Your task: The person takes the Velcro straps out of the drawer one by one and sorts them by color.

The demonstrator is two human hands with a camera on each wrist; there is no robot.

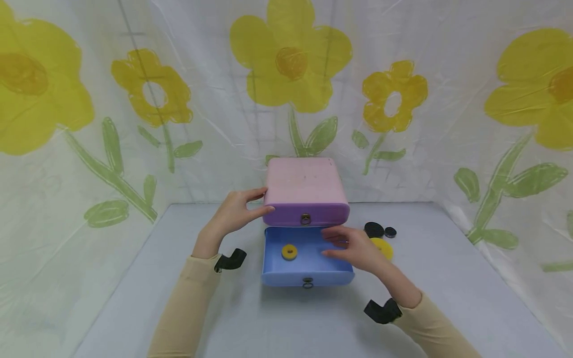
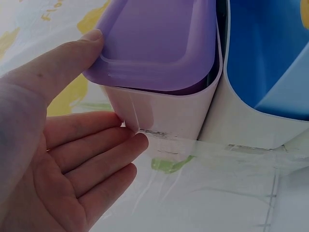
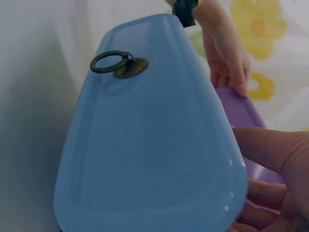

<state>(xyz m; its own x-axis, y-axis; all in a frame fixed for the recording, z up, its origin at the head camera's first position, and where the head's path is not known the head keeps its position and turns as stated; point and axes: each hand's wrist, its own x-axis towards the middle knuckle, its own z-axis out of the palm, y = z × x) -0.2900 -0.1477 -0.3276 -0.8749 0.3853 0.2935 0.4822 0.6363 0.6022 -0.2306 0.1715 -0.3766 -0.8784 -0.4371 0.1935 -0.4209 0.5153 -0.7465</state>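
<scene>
A small two-drawer chest stands on the table, with a pink upper housing point(image 1: 304, 179) and a shut purple drawer point(image 1: 286, 215). Below it, a blue drawer point(image 1: 309, 279) is pulled out, showing a yellow disc point(image 1: 289, 252) with a central hole lying inside. My left hand point(image 1: 235, 213) rests at the chest's upper left; its thumb touches the purple front's edge and its straight fingers point(image 2: 106, 154) lie along the pink side. My right hand point(image 1: 353, 247) hovers over the blue drawer's right part, thumb and fingers apart, nothing between them. In the right wrist view, the drawer front partly hides that hand.
Right of the chest lie a larger black disc point(image 1: 373, 229), a small black disc point(image 1: 390, 232) and a yellow disc point(image 1: 384, 246) partly behind my right hand. A flower-printed plastic sheet point(image 1: 215, 149) hangs behind and beside the white table point(image 1: 452, 258).
</scene>
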